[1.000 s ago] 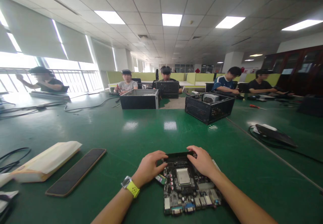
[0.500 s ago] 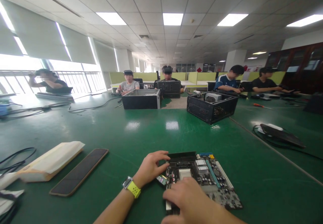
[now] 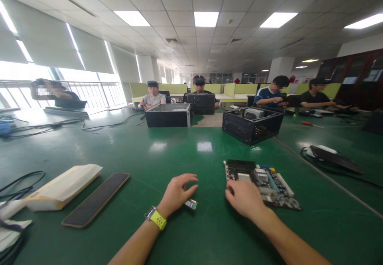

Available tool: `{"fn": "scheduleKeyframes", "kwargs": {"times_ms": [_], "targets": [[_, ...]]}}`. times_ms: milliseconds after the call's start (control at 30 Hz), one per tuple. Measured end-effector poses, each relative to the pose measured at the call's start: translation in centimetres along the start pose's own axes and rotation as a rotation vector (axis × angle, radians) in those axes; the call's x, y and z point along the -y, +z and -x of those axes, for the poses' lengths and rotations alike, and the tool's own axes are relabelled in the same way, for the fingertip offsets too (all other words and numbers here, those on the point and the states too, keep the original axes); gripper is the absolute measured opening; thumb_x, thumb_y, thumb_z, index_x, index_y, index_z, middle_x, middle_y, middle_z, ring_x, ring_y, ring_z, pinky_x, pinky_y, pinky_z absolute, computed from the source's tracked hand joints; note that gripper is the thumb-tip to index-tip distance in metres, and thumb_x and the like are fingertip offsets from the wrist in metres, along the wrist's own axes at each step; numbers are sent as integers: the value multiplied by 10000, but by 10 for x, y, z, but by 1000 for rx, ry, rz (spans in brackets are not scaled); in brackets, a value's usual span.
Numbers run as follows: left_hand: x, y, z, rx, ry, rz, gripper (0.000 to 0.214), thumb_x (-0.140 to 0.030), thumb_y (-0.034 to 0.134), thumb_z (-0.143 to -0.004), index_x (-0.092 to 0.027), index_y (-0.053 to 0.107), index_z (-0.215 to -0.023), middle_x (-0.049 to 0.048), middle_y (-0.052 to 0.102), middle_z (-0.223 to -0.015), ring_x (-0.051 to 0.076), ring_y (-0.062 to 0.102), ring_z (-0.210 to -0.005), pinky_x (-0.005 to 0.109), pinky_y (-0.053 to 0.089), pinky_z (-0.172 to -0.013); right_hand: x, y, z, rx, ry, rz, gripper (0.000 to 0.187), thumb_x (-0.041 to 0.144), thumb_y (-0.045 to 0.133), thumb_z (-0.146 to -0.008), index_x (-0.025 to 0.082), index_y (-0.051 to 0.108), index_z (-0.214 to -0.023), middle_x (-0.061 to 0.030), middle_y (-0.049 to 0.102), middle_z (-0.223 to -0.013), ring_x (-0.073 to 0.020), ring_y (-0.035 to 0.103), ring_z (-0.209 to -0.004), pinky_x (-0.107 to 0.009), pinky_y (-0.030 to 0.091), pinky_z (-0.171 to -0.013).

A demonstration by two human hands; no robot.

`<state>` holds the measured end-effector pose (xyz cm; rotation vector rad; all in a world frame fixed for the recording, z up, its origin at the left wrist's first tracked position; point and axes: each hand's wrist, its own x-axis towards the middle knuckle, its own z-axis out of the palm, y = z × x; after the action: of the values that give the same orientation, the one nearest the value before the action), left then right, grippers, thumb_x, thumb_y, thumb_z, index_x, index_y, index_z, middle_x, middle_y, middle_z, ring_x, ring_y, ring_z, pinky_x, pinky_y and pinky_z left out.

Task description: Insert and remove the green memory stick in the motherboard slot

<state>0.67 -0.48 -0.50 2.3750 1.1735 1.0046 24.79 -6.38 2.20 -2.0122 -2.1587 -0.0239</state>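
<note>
Placement, most likely: judged the step in hand as setting or steadying a flat black motherboard, studded with a silver heatsink and pale, teal and blue slots, on the glossy green surface. Had the right hand bent over the near left part of the motherboard, with curled fingers hiding some of its edge. Could not tell a real grip there from a light touch or a hover just above. Had the left hand, banded by a silver watch with a lime-yellow strap, well to the left of the motherboard, with thumb and fingers parted around nothing. Showed a small green memory stick with a pale label just to the near side of that thumb, partly hidden by the hand; could not make out any contact.

Judged the next move to call for leaving the motherboard flat and lifting the right hand clear of its raised parts; or, with the memory stick wanted, for closing the left thumb and fingertips on its edges rather than on its contacts.

Placed relative to the hands: to the right of the left hand, partly beneath and beyond the right one. Saw, farther off, an open black metal computer case.
</note>
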Motion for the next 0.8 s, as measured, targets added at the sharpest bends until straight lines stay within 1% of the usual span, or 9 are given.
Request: {"fn": "scheduleKeyframes", "kwargs": {"times_ms": [167,333,400,533,567,600,700,733,800], "targets": [[-1,1,-1,17,5,8,182,-301,587,-824,-218,683,-955,29,667,-1086,85,522,-549,218,473,-565,-48,-5,-18,7,257,44,234,301,445,-822,200,653,-853,-131,683,-841,-293,641,-800,-352,416,-620],[-2,1,0,28,1,10,188,-300,591,-820,-217,678,-963,36,650,-1120,83,521,-550,223,475,-574,-27,-8,1,41,52,-122,301,450,543,-772,177,669,-787,-114,677,-769,-261,632,-743,-326,418,-621],[-3,2,0,36,-5,10,179,-297,608,-806,-219,679,-951,36,635,-1148,83,525,-554,227,477,-579,-7,-11,15,162,-131,-331,303,456,555,-770,191,684,-842,-72,676,-734,-216,628,-698,-291,421,-605],[-3,3,0,77,0,7,152,-290,640,-777,-220,694,-900,34,619,-1170,113,590,-654,236,490,-617,20,-17,31,679,-426,-962,531,452,534,-801,238,471,-1283,-50,686,-946,-157,652,-647,-230,448,-531],[-3,3,-1,84,1,5,149,-291,641,-775,-220,698,-894,36,622,-1162,128,608,-700,240,495,-637,20,-18,30,682,-427,-1065,545,451,510,-820,233,430,-1313,-58,680,-981,-158,658,-669,-235,465,-546],[-3,2,-1,87,2,1,149,-293,638,-776,-220,701,-890,37,627,-1150,142,620,-745,246,501,-661,18,-17,27,581,-390,-1104,515,446,484,-838,221,443,-1299,-64,678,-989,-164,661,-710,-254,482,-589],[-4,1,-1,94,5,-11,172,-294,635,-774,-225,702,-916,39,636,-1124,173,631,-845,270,510,-734,-2,-10,8,13,-175,-883,370,405,461,-854,187,592,-1123,-79,676,-982,-199,626,-892,-335,469,-811],[-4,1,-2,103,9,-18,186,-291,635,-773,-228,700,-935,40,632,-1132,183,629,-879,278,510,-754,-11,-6,1,-113,-124,-774,350,389,473,-846,182,614,-1090,-87,665,-1029,-213,599,-968,-356,439,-881],[-4,1,-2,122,17,-32,220,-281,633,-771,-233,692,-977,40,615,-1172,203,616,-947,292,509,-786,-26,4,-10,-203,-86,-627,363,363,493,-826,174,613,-1112,-97,619,-1151,-229,529,-1101,-377,379,-976]]}}
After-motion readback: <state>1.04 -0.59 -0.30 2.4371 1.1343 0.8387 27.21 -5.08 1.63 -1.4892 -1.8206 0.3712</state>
